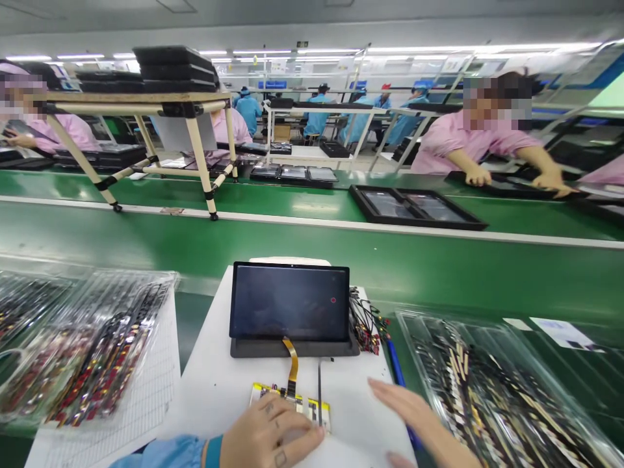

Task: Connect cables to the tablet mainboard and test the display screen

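Observation:
A dark tablet screen [289, 301] lies on a white pad [214, 383] in front of me, propped over a grey back cover [244, 350]. An orange flex ribbon [292, 364] runs from its near edge down to a yellow circuit board [312, 408]. My left hand [266, 434] lies on that board with fingers curled over it. My right hand [414, 416] rests flat on the pad's right edge, fingers stretched out, holding nothing. A blue pen [396, 367] lies beside it.
Clear plastic trays of small cable parts sit at left [82, 344] and right [492, 390]. A bundle of thin wires [363, 322] lies right of the tablet. A green conveyor belt [439, 260] carries black trays [414, 208]. People in pink and blue work beyond it.

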A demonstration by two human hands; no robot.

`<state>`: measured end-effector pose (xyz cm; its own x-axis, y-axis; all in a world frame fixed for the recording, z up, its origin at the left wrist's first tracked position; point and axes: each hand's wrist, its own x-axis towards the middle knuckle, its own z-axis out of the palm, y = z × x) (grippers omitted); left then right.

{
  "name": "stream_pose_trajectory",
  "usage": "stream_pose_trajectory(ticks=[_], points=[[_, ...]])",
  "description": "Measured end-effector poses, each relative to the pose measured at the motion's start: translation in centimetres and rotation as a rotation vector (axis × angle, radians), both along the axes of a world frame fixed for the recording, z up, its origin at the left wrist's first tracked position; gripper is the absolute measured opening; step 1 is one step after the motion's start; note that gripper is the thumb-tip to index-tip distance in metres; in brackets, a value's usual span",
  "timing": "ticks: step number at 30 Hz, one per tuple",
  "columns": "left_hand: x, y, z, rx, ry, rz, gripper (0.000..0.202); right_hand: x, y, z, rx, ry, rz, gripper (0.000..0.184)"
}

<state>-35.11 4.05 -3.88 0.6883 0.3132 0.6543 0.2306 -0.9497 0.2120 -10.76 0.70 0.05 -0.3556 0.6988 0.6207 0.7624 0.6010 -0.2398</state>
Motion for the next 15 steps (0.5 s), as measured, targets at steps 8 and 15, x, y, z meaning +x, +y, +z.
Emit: stream_pose_trajectory(ticks=[8, 15], points=[[-0.6, -0.2, 0.3, -0.032, -0.090, -0.017, 0.024, 1.2, 2.1, -2.2, -0.240, 0.515, -0.306, 0.023], [-0.7, -0.2, 0.1, -0.018, -0.105, -0.041, 0.024, -2.0, 4.6, -4.1, -0.131, 0.147, -0.201, 0.028]])
